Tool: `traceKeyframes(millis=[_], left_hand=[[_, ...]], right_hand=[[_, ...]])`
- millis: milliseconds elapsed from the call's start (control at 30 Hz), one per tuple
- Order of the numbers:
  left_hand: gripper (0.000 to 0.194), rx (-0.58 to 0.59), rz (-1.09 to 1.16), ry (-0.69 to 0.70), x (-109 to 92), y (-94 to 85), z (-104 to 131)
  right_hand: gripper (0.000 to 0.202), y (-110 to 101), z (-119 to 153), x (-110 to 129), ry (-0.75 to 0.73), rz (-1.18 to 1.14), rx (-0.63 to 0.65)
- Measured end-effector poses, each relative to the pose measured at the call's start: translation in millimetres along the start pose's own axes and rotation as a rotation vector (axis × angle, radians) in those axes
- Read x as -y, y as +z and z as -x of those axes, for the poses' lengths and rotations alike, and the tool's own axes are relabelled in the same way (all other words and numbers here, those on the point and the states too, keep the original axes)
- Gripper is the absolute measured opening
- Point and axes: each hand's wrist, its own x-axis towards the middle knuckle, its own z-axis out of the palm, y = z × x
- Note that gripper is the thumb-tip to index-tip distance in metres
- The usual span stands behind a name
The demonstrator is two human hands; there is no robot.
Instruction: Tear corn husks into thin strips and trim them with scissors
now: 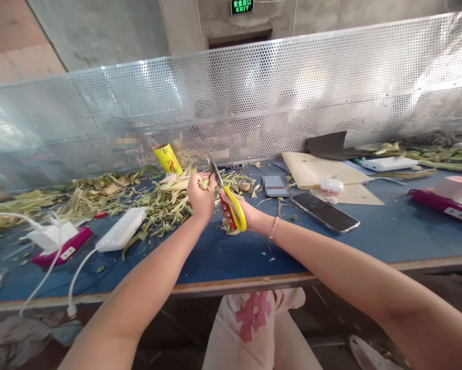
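Observation:
Both my hands meet over the blue table, near its middle. My right hand point(250, 211) is closed around scissors point(237, 209) with yellow-and-red handles, and their metal blades point up and away from me. The blades pass close beside my left hand point(202, 200), whose fingers are closed on a small pale, dried plant piece point(203, 183). Its exact kind is hard to make out. Beneath and behind my left hand spreads a heap of dry, yellow-green plant scraps point(172, 203).
A yellow cardboard tube point(168, 159) leans behind the heap. To the left are a white power bank point(122, 230) and a magenta power strip point(67, 249) with cables. A phone point(325, 212), an earbud case point(331, 186) and brown paper point(311, 169) lie right. A perforated metal screen point(254, 103) stands behind.

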Motion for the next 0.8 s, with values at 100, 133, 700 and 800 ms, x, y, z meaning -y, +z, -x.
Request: traceKeyframes(millis=[100, 133, 700, 800], left_hand=[[0.015, 0.028, 0.005, -0.001, -3.2, -0.4, 3.1], [0.015, 0.044, 0.009, 0.001, -4.5, -0.4, 4.5], [0.019, -0.175, 0.069, -0.15, 16.7, -6.6, -18.1], [0.018, -0.142, 0.051, -0.09, 13.8, -7.5, -16.5]], right_hand=[[0.051, -1.4, -0.7, 1.8, -0.021, -0.012, -0.001], [0.051, -2.6, -1.4, 3.0, -0.03, -0.019, -0.005], [0.042, -0.5, 6.5, 16.5, 0.087, 0.037, 0.021], [0.044, 4.2, 10.5, 15.7, 0.129, 0.068, 0.046]])
